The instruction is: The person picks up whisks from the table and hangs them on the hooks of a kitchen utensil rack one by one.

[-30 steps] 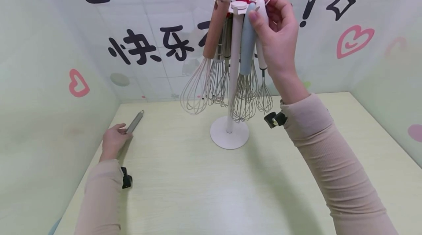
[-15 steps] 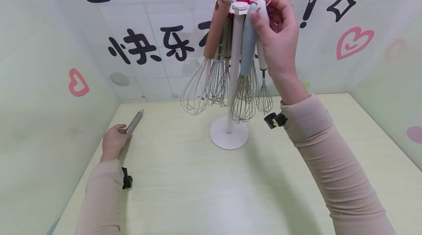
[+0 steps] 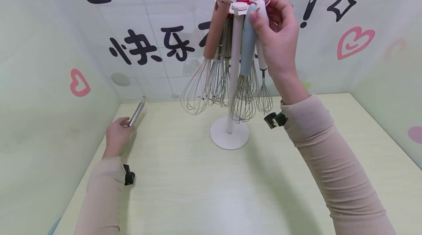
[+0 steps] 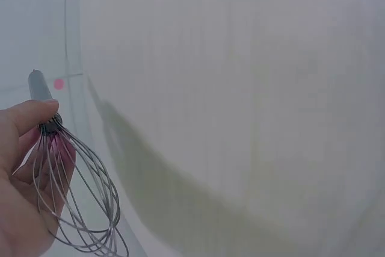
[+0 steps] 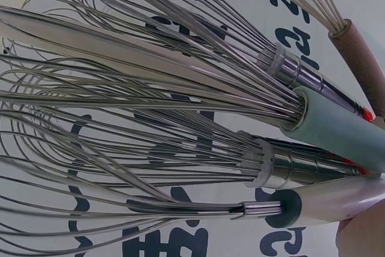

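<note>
My left hand (image 3: pixel 118 136) holds a steel whisk (image 3: pixel 137 113) low over the left of the table. In the left wrist view, its thumb and fingers pinch the whisk (image 4: pixel 40 88) where wires meet handle. My right hand (image 3: pixel 281 40) is at the top of a white whisk stand (image 3: pixel 234 66), its fingers around the upper handle of a hanging white-handled whisk (image 3: pixel 261 50). The thumb tip overlaps the blue-handled whisk (image 3: pixel 247 44) beside it; whether it presses there I cannot tell. The right wrist view shows the white handle (image 5: pixel 325 200) against the hand.
A brown-handled whisk (image 3: pixel 215 28) hangs on the stand's left side, with metal-handled whisks (image 5: pixel 301 164) behind. The stand's round base (image 3: pixel 229 142) rests on the pale wooden table (image 3: pixel 184 187). Printed wall sheets (image 3: pixel 155 84) enclose the back and sides.
My left hand has moved forward and slightly right with the steel whisk, whose handle end now reaches the table's back edge in view. The right hand stays where it was.
</note>
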The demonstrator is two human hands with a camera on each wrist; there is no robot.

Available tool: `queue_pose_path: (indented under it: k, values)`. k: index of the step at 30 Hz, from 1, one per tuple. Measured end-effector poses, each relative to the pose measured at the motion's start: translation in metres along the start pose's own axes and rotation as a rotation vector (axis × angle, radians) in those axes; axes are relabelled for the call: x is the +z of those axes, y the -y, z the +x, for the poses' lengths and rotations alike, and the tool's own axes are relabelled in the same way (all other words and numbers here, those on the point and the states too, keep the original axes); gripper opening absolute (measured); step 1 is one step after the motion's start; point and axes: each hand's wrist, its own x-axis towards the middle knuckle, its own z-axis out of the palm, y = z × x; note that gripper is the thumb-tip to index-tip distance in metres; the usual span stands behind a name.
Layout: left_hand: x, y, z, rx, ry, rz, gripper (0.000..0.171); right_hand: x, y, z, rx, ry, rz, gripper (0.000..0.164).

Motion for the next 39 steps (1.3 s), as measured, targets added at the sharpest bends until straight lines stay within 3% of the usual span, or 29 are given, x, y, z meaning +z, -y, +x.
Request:
queue_pose_path:
  k: [8, 21, 39]
  values:
    - [-0.002, -0.019, 0.003, 0.009, -0.006, -0.065, 0.053, 0.000, 0.001, 0.001, 0.001, 0.009, -0.015, 0.033]
    - [-0.004, -0.060, 0.004, 0.048, -0.082, -0.154, 0.051, 0.002, 0.003, 0.002, 0.001, 0.007, -0.022, 0.032]
    - [-0.009, -0.115, -0.010, 0.036, -0.184, -0.351, 0.048, 0.000, 0.004, 0.000, 0.011, 0.006, -0.002, 0.030]
